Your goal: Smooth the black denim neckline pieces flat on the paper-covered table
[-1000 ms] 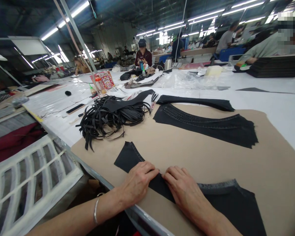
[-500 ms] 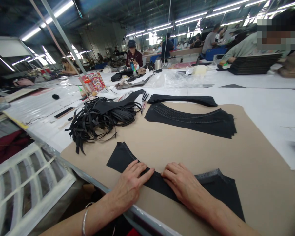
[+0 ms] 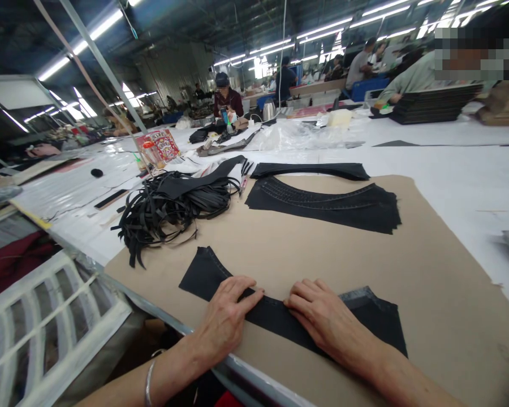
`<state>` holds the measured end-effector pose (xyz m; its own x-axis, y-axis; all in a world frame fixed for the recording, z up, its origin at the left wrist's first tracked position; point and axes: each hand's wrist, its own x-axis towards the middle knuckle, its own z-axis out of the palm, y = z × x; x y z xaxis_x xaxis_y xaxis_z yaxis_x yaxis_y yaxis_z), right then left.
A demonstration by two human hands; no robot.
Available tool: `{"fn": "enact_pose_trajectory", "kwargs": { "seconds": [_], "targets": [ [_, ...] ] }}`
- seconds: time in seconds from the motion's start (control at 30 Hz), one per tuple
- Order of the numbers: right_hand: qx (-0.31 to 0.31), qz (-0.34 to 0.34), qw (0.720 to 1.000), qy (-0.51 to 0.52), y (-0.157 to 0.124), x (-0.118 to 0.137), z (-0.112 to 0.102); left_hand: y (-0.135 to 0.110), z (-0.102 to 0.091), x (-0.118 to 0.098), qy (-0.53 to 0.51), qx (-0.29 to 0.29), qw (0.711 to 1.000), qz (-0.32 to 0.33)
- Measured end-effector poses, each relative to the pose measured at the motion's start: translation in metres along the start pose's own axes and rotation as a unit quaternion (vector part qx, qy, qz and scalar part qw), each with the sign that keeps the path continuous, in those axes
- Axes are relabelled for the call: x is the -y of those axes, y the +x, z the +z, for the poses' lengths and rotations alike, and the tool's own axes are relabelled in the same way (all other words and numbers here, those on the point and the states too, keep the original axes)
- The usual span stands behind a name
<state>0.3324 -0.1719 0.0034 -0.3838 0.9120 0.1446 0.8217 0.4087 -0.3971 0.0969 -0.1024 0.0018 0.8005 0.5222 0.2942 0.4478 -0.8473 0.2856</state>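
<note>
A curved black fabric piece (image 3: 275, 316) lies on the brown sheet (image 3: 343, 254) near the front edge of the table. My left hand (image 3: 229, 311) is at its upper curved edge, left of the middle, with fingers bent over the edge and thumb stretched toward the right. To the right, my right hand (image 3: 322, 311) pinches the same edge, fingertips and thumb together. A narrow strip of edge shows between the two hands. Toward the piece's right end, a greyish band (image 3: 356, 295) runs along the edge. The fingertips partly hide what they grip.
Behind lie a stack of stitched black pieces (image 3: 322, 203) and a narrower black stack (image 3: 309, 169). A heap of black strips (image 3: 169, 209) is at left. A white slatted frame (image 3: 46, 328) stands beside the table. A co-worker (image 3: 419, 76) leans over at the far right.
My right hand has slid slightly right along the fabric edge, widening the gap between my hands. My left fingers have shifted a little. The camera view has moved slightly.
</note>
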Motion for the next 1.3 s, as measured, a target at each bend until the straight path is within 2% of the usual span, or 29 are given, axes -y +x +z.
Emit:
{"fn": "enact_pose_trajectory", "kwargs": {
  "seconds": [0.13, 0.23, 0.37, 0.57, 0.77, 0.87, 1.07, 1.3],
  "targets": [
    [-0.003, -0.006, 1.0, -0.011, 0.0, 0.001, 0.0, 0.004, 0.006, -0.006, -0.074, 0.014, 0.997, 0.003],
    [0.0, -0.005, 1.0, -0.013, 0.0, 0.001, 0.0, 0.004, 0.009, -0.005, -0.093, -0.006, 0.995, -0.02],
    [0.004, -0.005, 1.0, -0.014, 0.0, 0.0, 0.0, 0.007, 0.007, -0.005, -0.085, -0.03, 0.995, -0.042],
    [-0.002, -0.008, 1.0, -0.019, 0.001, 0.0, 0.001, 0.019, 0.008, -0.008, -0.033, 0.001, 0.999, -0.04],
    [-0.001, -0.007, 1.0, -0.019, 0.001, 0.0, 0.0, 0.022, 0.007, -0.005, 0.04, 0.039, 0.998, 0.03],
    [0.0, -0.003, 1.0, -0.017, 0.0, 0.0, 0.0, 0.021, 0.002, -0.005, 0.063, 0.038, 0.996, 0.051],
    [-0.005, -0.002, 1.0, -0.018, 0.0, -0.001, 0.002, 0.02, -0.004, -0.008, 0.021, 0.01, 1.0, 0.004],
    [-0.012, -0.007, 1.0, -0.02, 0.0, -0.001, -0.001, 0.012, 0.004, -0.008, -0.024, 0.053, 0.998, 0.027]
  ]
}}
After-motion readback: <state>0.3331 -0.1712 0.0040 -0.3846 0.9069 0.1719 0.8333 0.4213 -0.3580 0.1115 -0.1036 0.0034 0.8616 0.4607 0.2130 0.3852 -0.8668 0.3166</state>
